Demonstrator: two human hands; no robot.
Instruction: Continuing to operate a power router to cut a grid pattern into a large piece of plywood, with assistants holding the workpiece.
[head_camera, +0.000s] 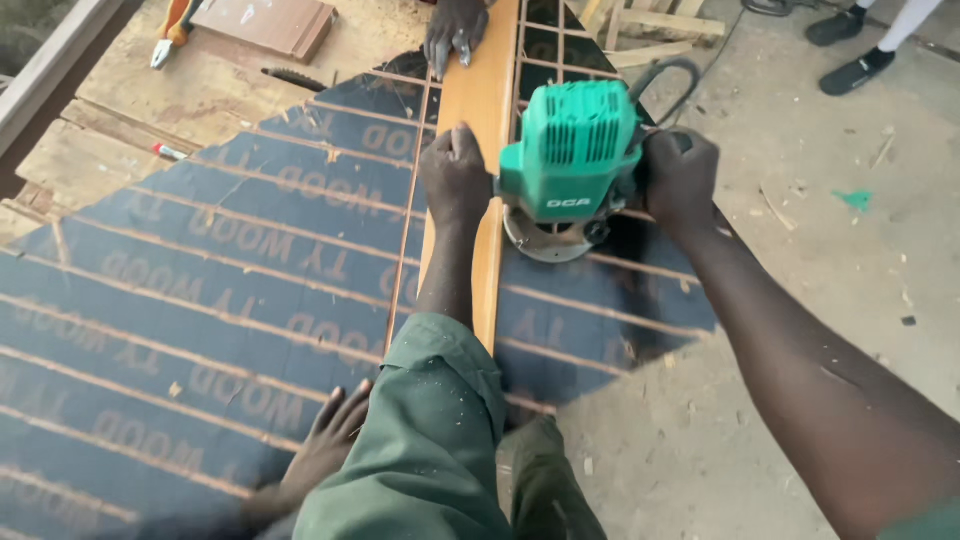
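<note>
Between your two hands sits a green router (572, 160), its round metal base resting on the right edge of a long light-brown wooden strip (483, 170) that runs away from you across a dark plywood sheet (220, 290). Your left hand (455, 178) is closed into a fist around the router's left handle, knuckles up, lying over the strip itself. Your right hand (680, 180) is wrapped tight around the handle on the other side, just past the edge of the sheet. A black power cord (668, 72) loops up behind the machine. Your left arm wears a green sleeve (430, 430) dusted with pale chips; your right forearm is bare. The sheet is scored with thin pale lines crossing it at a slant, and sawdust lies scattered over it. At the far end of the strip another person's hand (456, 30) presses flat on the wood, fingers spread. Near your left elbow a third hand (330, 440) rests on the dark sheet, fingers splayed. Beyond the sheet, on the worn workbench top (200, 100), lie a reddish board (268, 22), orange-handled pliers (170, 28) and a small red marker (168, 152). On the concrete floor at upper right stand someone's dark shoes (850, 52).
</note>
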